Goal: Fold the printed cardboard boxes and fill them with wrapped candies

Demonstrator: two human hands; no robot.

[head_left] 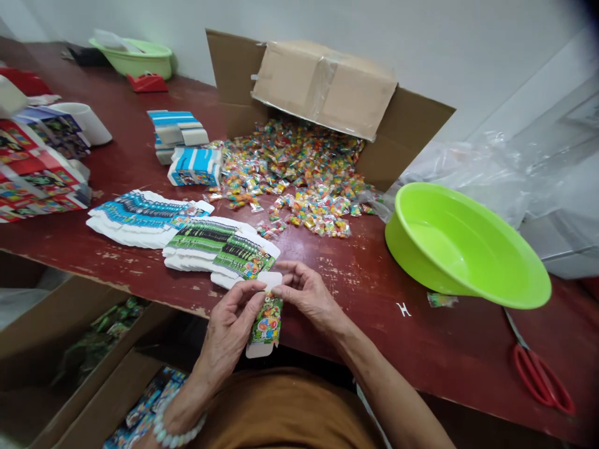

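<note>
Between my two hands, just off the table's front edge, is a small green printed candy box (267, 321) with white end flaps standing out at top and bottom. My left hand (234, 318) grips its left side between thumb and fingers. My right hand (306, 293) pinches the upper end near the top flap. Close beyond them lies a fanned row of flat green boxes (219, 246), with a row of flat blue boxes (140, 215) to its left. A heap of small clear packets of colourful candy (299, 168) spills toward me behind these rows.
A tipped cardboard carton (327, 81) stands behind the candy. At right are a lime-green basin (468, 243) and red-handled scissors (543, 380). Blue box bundles (194, 165) and red box stacks (37, 174) sit left. Open cartons (84, 368) stand below the table edge.
</note>
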